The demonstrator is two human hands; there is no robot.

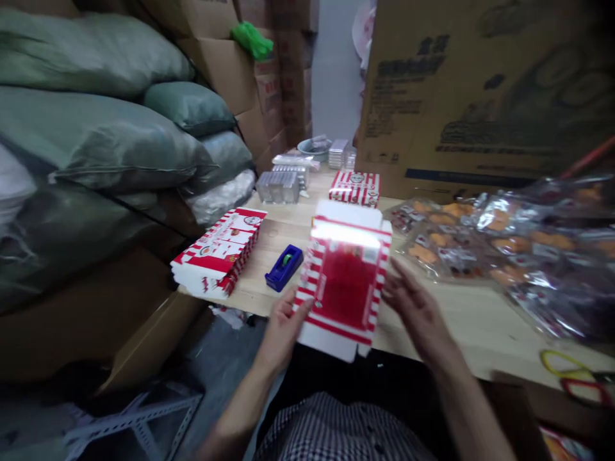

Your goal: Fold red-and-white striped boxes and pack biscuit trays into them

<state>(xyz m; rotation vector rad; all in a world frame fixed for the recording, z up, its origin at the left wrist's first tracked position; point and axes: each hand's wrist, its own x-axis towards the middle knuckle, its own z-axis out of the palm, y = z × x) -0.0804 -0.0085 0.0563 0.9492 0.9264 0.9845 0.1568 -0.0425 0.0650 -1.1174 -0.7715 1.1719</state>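
A flattened red-and-white striped carton [348,282] with white end flaps is held up, tilted, over the table's front edge. My left hand [287,320] grips its lower left side, thumb on the printed face and the other fingers partly behind. Close against the carton's right edge is my right hand [416,307], slightly blurred, its fingers loosely extended and apart; no grip shows there. Left of the carton, a blue tape dispenser [284,267] lies on the table. Farther left is a stack of similar flat cartons [221,250].
A folded striped box [354,187] stands behind, near clear plastic packs [278,187] and a bowl [313,147]. Bagged orange items [446,240] cover the table's right side. Scissors [574,374] lie at the right edge. Large sacks [96,128] and a big cardboard box [461,83] surround the wooden table [461,314].
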